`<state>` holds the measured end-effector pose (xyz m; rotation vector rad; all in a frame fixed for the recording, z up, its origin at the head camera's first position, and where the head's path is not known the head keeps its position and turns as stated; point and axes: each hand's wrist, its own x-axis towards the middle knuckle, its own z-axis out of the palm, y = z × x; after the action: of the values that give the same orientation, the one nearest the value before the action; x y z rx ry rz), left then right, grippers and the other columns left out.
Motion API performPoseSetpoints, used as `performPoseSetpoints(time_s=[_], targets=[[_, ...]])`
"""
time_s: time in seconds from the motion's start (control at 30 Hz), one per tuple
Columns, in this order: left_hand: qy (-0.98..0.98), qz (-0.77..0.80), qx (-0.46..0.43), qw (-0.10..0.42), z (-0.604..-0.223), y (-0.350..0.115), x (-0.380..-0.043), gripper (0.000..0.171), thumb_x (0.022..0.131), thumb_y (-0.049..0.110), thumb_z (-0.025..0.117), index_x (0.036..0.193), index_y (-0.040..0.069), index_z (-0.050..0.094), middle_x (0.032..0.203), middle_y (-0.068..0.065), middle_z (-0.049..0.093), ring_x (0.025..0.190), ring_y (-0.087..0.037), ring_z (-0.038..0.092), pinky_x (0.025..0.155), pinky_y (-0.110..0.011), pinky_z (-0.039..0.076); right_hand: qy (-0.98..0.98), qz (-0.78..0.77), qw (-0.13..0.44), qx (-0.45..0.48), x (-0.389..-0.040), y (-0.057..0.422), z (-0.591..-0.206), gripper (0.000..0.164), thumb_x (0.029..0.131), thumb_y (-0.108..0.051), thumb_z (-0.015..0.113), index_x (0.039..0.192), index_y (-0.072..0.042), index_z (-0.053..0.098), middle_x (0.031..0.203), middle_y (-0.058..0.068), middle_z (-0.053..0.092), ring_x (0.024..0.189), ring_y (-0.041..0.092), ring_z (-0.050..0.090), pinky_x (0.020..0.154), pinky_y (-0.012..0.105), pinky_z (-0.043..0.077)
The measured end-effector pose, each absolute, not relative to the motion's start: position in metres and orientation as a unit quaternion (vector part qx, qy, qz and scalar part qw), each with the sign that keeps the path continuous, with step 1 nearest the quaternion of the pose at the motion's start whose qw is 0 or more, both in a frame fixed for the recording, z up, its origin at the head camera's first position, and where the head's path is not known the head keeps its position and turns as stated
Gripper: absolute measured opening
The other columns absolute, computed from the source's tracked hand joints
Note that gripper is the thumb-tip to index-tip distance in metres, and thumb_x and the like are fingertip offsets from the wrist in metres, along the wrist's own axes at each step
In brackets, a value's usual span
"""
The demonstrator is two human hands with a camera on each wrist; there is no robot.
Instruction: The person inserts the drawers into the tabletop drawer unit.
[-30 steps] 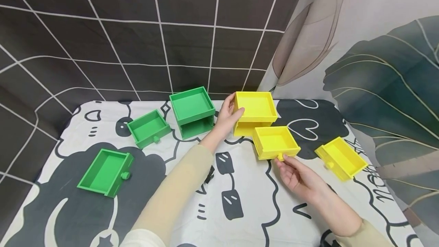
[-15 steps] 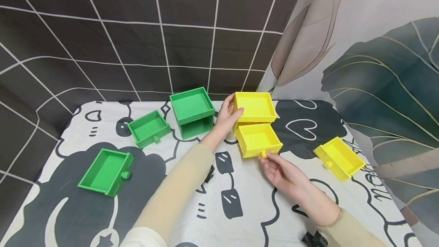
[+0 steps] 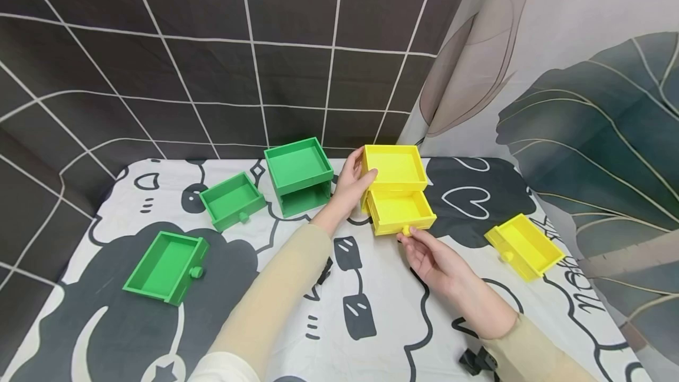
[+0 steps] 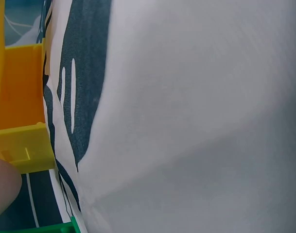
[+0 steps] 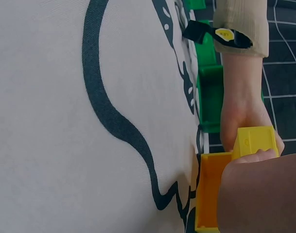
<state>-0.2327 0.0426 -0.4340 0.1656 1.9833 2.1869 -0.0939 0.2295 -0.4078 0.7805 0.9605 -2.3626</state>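
Note:
In the head view my left hand (image 3: 347, 190) grips the left side of a small yellow cabinet (image 3: 395, 165), thumb on its front edge. With the fingertips of my right hand (image 3: 448, 264) I pinch the round knob (image 3: 406, 230) of a yellow drawer (image 3: 401, 208). This drawer's back end is at the cabinet's lower opening, while its front part sticks out toward me. The right wrist view shows the drawer (image 5: 255, 140) in front of the cabinet (image 5: 211, 194). Another yellow drawer (image 3: 526, 246) lies apart on the right.
Left of the yellow cabinet stands a green cabinet (image 3: 298, 167) with an open lower compartment. Two loose green drawers (image 3: 232, 200) lie farther left. A patterned cloth (image 3: 297, 335) covers the table. Behind it hangs a dark gridded curtain (image 3: 201, 69).
My right hand has moved the yellow drawer left and then back, from in front of the yellow cabinet's right side to its lower opening. My left hand keeps its grip.

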Motion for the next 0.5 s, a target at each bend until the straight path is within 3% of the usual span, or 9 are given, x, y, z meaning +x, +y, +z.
performPoseSetpoints(time_s=[0.5], targets=[[0.672, 0.733, 0.054, 0.092, -0.433, 0.043, -0.231, 0.072, 0.103, 0.014, 0.062, 0.167, 0.015, 0.029, 0.175, -0.005, 0.03, 0.163, -0.021, 0.03, 0.135, -0.034, 0.029, 0.337, -0.865, 0.236, 0.288, -0.106, 0.225, -0.41, 0.03, 0.111, -0.017, 0.054, 0.093, -0.008, 0.077, 0.09, 0.004, 0.082, 0.085, 0.007, 0.078, 0.084, 0.013, 0.063]])
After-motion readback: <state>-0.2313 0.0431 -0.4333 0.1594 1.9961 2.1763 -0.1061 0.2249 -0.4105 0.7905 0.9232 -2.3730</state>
